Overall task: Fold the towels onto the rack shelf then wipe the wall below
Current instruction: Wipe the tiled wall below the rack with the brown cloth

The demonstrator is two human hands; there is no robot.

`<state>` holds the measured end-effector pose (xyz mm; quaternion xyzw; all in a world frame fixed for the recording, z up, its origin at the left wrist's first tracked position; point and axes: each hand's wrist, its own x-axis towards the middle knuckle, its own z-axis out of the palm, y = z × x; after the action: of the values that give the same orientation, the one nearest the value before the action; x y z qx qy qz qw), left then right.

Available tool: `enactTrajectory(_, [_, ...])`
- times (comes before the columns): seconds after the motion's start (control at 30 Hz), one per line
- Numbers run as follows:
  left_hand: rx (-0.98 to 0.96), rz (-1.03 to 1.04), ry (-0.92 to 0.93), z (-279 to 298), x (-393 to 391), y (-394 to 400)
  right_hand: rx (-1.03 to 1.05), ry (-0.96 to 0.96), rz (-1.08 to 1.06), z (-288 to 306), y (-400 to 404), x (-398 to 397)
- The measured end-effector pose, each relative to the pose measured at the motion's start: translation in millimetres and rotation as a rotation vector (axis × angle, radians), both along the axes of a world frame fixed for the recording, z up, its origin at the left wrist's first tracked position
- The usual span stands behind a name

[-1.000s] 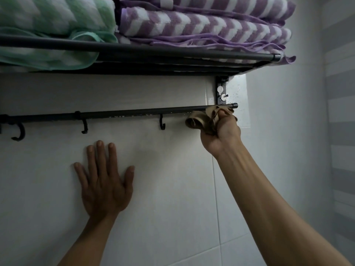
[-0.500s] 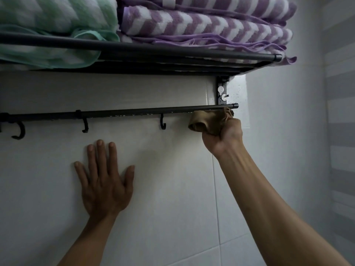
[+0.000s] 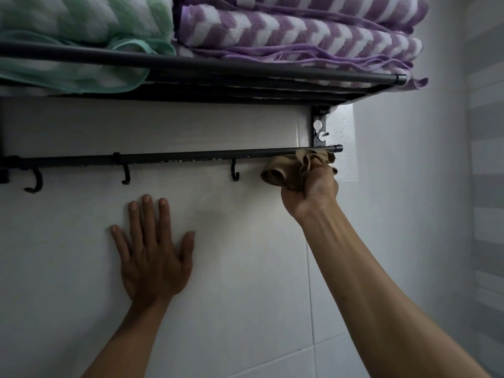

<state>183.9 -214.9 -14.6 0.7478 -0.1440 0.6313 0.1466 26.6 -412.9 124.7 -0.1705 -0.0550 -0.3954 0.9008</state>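
A: What does the head view show on the rack shelf (image 3: 245, 69)?

B: Two folded stacks. I see the green-and-white towel (image 3: 81, 23) at the shelf's left end, its hem sagging over the front bar, and the purple-and-white towels (image 3: 300, 31) filling the right end, one corner hanging past the bar's right tip.

A: And below the shelf?

B: A thin black rail (image 3: 191, 156) runs along the wall (image 3: 245, 268), carrying three hooks (image 3: 234, 173). It ends at the bracket (image 3: 319, 129) under the shelf's right end.

A: Where is the cloth?

B: The tan cloth (image 3: 283, 173) is bunched up, touching the underside of the rail near its right end, just below the bracket. I cannot tell whether it also touches the tiles behind.

A: State of each grip?

B: My right hand (image 3: 311, 192) has its fingers curled round the cloth, clamped on it, arm reaching up from the lower right. My left hand (image 3: 152, 255) lies flat on the wall below the middle hooks, fingers straight and spread apart, holding nothing.
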Motion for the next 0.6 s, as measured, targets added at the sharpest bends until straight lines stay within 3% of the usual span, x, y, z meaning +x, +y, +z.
enactTrajectory(0.23, [0.008,0.001,0.024,0,1,0,-0.159,0.101,0.095,-16,25,-1])
enactTrajectory(0.37, [0.002,0.024,0.003,-1,1,0,-0.124,0.132,0.098,-32,22,2])
enactTrajectory(0.6, [0.017,0.020,0.009,-1,2,1,-0.127,0.070,0.093,6,37,14])
